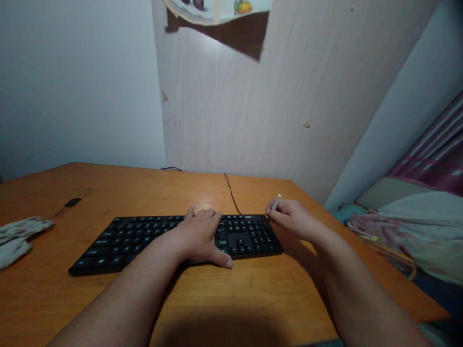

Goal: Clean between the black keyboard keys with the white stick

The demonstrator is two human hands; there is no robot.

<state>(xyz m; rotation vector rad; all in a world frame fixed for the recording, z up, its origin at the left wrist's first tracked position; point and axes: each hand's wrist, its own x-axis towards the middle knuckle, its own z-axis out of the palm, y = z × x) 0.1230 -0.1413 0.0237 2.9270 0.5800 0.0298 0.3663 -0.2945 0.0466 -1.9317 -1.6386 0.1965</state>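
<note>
A black computer keyboard [137, 238] lies flat on the wooden table, spread out in front of me. My left hand [202, 233] spans its middle from above, fingers over the back edge and thumb at the front edge, gripping it. Close to the keyboard's right back corner, my right hand [285, 214] is closed in a pinch. Between its fingers is a thin white stick-like tool [276, 202], slanting upward. The tool's lower end points down at the number keys by the corner; the fingers partly hide it, so I cannot make out its tip.
A black cable [231, 193] runs from the keyboard to the back edge of the wooden table [231, 299]. At the left are a crumpled pale cloth [21, 236] and a small black object [73, 202]. Beyond the table's right edge lies bedding [415, 221]; a wall stands behind.
</note>
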